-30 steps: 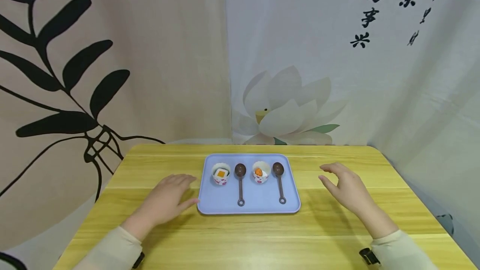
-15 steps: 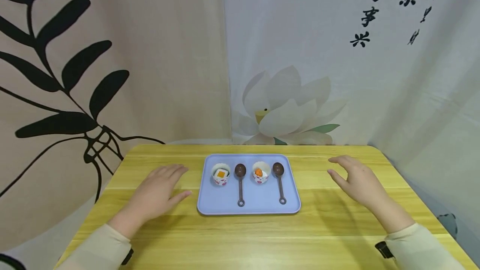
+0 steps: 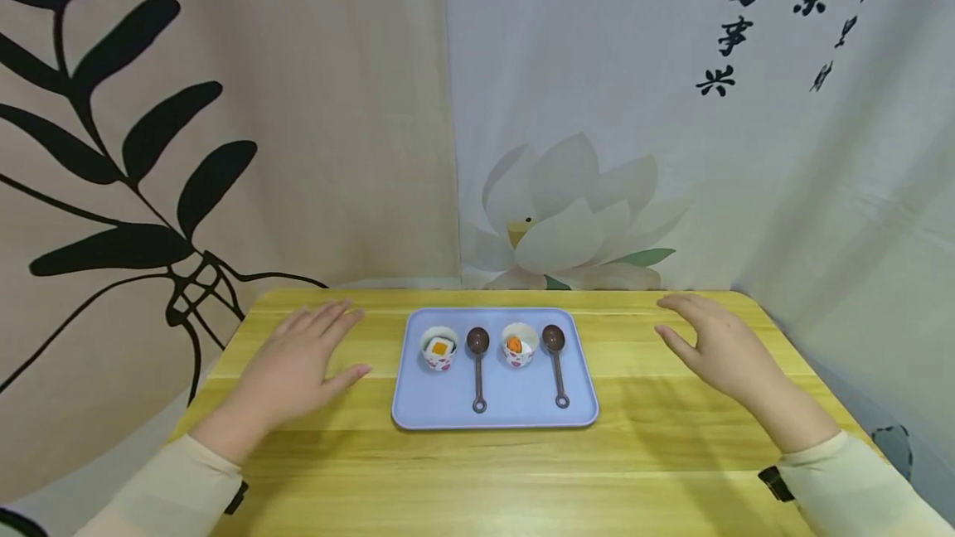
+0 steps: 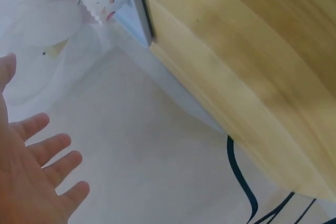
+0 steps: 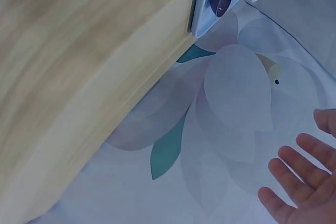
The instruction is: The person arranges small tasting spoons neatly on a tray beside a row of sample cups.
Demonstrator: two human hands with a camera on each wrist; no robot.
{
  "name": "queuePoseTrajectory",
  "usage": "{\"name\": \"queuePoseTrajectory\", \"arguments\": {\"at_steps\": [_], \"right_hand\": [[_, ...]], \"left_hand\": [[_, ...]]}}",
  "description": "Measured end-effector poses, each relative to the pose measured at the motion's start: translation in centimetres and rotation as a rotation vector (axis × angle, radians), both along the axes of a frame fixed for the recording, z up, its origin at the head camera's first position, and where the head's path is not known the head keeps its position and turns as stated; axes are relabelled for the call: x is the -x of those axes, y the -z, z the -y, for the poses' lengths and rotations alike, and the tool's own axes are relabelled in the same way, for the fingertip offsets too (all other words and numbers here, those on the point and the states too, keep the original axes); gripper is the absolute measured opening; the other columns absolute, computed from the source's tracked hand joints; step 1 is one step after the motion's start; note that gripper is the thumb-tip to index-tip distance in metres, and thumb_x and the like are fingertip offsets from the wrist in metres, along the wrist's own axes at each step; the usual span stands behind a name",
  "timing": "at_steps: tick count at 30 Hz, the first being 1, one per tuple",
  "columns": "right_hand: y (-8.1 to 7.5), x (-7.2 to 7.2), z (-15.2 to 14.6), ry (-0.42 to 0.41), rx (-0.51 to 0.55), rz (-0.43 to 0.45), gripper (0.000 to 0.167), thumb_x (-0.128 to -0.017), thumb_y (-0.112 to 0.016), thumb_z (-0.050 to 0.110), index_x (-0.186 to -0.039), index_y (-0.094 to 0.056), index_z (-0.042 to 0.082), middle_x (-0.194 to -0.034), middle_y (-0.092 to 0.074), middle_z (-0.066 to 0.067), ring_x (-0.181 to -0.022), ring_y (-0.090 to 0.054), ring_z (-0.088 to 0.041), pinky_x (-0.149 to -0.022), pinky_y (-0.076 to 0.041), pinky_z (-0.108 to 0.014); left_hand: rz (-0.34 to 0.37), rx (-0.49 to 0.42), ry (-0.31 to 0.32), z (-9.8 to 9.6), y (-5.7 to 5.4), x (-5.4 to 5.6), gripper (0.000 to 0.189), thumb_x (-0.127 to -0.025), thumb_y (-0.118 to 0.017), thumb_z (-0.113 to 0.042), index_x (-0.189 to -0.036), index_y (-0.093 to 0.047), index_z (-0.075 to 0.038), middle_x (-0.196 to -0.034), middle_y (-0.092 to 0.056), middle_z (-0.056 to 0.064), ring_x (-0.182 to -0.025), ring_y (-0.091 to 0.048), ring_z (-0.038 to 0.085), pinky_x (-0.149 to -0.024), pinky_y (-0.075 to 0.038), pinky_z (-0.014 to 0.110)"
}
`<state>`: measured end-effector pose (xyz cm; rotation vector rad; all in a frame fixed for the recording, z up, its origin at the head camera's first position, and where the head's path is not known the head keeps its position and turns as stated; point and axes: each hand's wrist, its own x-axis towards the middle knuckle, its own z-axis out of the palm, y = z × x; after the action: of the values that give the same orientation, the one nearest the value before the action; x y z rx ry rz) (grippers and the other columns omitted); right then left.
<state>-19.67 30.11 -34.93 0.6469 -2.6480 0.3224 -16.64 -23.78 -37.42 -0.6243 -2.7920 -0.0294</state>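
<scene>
A light blue tray (image 3: pixel 440 404) lies on the wooden table, between the two hands. On it stand two patterned paper cups in a row with two brown spoons. The left cup (image 3: pixel 438 359) holds a white piece with an orange-yellow square on top; the right cup (image 3: pixel 519 355) holds an orange and white piece. One spoon (image 3: pixel 478 355) lies between the cups, the other spoon (image 3: pixel 556 359) at the right. My left hand (image 3: pixel 287 371) hovers left of the tray, fingers spread, holding nothing. My right hand (image 3: pixel 727 350) hovers to its right, fingers relaxed and without anything in them.
The wooden table (image 3: pixel 492 479) has its far edge just behind the tray. Behind it hangs a curtain (image 3: pixel 358 106) printed with leaves, a lotus and characters. Dark bands (image 3: pixel 776 484) sit at both wrists, by the pale sleeves.
My left hand has drawn away from the tray's left edge, moving left and up in view with its fingers spreading. My right hand has shifted right and slightly up. The tray's contents stay put.
</scene>
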Motion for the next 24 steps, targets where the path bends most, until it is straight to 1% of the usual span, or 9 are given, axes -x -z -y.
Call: {"name": "queuePoseTrajectory", "arguments": {"at_steps": [4,10,12,17,20,24], "right_hand": [[-0.6,-0.1,0.1,-0.006,-0.012,-0.014,0.042,-0.091,-0.074,0.018,-0.127,-0.063,-0.003,-0.126,-0.064,-0.025,-0.114,-0.059,-0.047,-0.092,-0.047,-0.062],[-1.1,0.0,0.0,-0.028,-0.025,-0.053,0.047,-0.089,-0.075,0.018,-0.13,-0.061,-0.001,-0.129,-0.062,-0.024,-0.115,-0.059,-0.046,-0.092,-0.047,-0.061],[-1.3,0.0,0.0,-0.042,-0.032,-0.072,0.049,-0.088,-0.076,0.018,-0.132,-0.061,0.001,-0.132,-0.06,-0.024,-0.117,-0.058,-0.047,-0.093,-0.046,-0.062],[-1.8,0.2,0.1,-0.088,-0.048,-0.121,0.055,-0.086,-0.078,0.02,-0.136,-0.059,0.006,-0.138,-0.055,-0.025,-0.121,-0.053,-0.048,-0.095,-0.044,-0.065],[-2.0,0.4,0.0,-0.119,-0.06,-0.141,0.059,-0.086,-0.078,0.024,-0.139,-0.056,0.008,-0.142,-0.051,-0.025,-0.126,-0.049,-0.05,-0.103,-0.038,-0.065],[-2.2,0.4,-0.2,-0.143,-0.086,-0.147,0.067,-0.088,-0.076,0.032,-0.146,-0.05,0.009,-0.15,-0.043,-0.024,-0.136,-0.04,-0.049,-0.114,-0.024,-0.063]], "left_hand": [[-0.006,0.019,-0.004,0.3,-0.6,0.0,0.081,-0.096,-0.049,-0.066,-0.153,-0.04,-0.009,-0.158,-0.034,0.019,-0.144,-0.033,0.041,-0.118,-0.019,0.059],[-0.037,0.021,-0.007,0.5,-1.4,-0.1,0.083,-0.096,-0.048,-0.066,-0.155,-0.036,-0.01,-0.16,-0.031,0.018,-0.146,-0.029,0.041,-0.117,-0.019,0.062],[-0.04,0.016,-0.007,0.5,-1.6,-0.2,0.084,-0.096,-0.048,-0.067,-0.157,-0.033,-0.012,-0.161,-0.03,0.017,-0.147,-0.026,0.041,-0.118,-0.015,0.061],[-0.068,0.017,-0.003,0.4,-1.8,-0.2,0.086,-0.096,-0.047,-0.067,-0.161,-0.022,-0.016,-0.164,-0.022,0.014,-0.15,-0.018,0.04,-0.122,0.0,0.053],[-0.094,0.026,0.004,0.3,-2.0,-0.2,0.087,-0.095,-0.048,-0.068,-0.162,-0.019,-0.019,-0.166,-0.016,0.013,-0.152,-0.013,0.039,-0.122,0.005,0.051],[-0.107,0.031,0.009,0.3,-2.2,-0.2,0.089,-0.094,-0.048,-0.069,-0.162,-0.016,-0.021,-0.168,-0.007,0.011,-0.153,-0.008,0.038,-0.121,0.009,0.051]]}}
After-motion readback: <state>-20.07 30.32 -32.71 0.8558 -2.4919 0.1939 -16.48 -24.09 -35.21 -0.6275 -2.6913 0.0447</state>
